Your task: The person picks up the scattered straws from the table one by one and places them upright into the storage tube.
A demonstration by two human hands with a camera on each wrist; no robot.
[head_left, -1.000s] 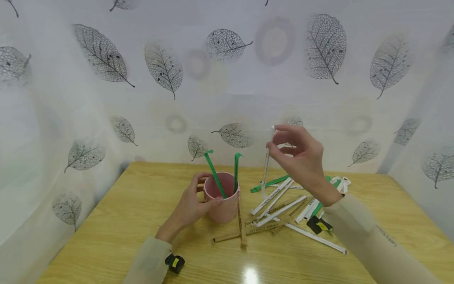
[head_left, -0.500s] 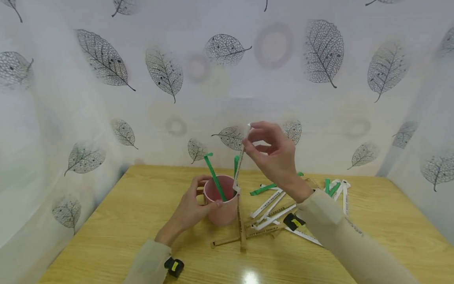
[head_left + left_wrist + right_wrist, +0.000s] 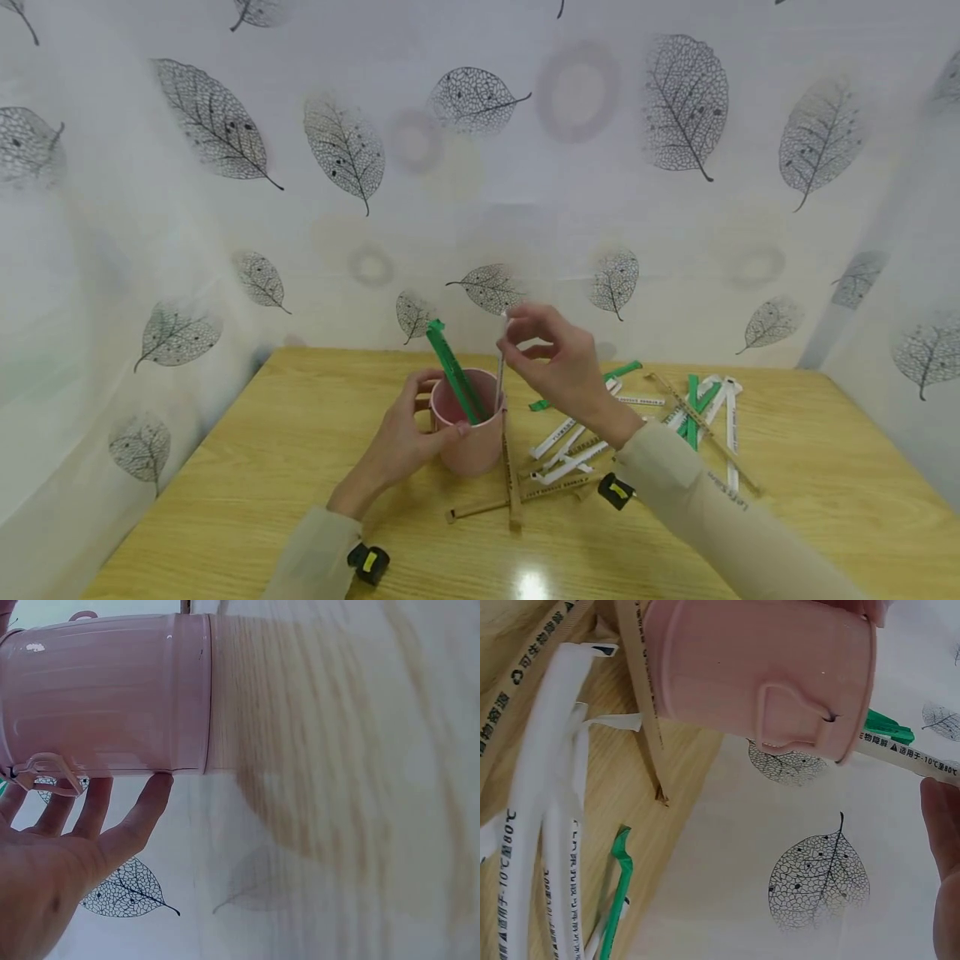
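Note:
A pink cup [image 3: 471,452] with small handles stands upright on the table. My left hand [image 3: 408,435] grips it from the left, thumb near the rim and fingers around the far side. Green paper-wrapped straws [image 3: 452,367] lean together in it toward the left. Above the rim, my right hand [image 3: 553,360] pinches a white paper-wrapped straw [image 3: 907,756] near its top, between thumb and fingertips. This straw stands nearly vertical, its lower end inside the cup's right side. In the left wrist view, my left fingers touch the cup's wall [image 3: 112,697].
Right of the cup lies a loose pile of wrapped straws: white ones [image 3: 555,437], green ones [image 3: 692,408] and brown ones [image 3: 705,429]. Brown straws [image 3: 512,487] cross close to the cup's base. A leaf-patterned cloth [image 3: 577,217] hangs behind the wooden table [image 3: 300,417].
My right hand has moved left and down, bringing the white straw from over the pile into the cup. The green straw at the cup's right now leans left beside the other.

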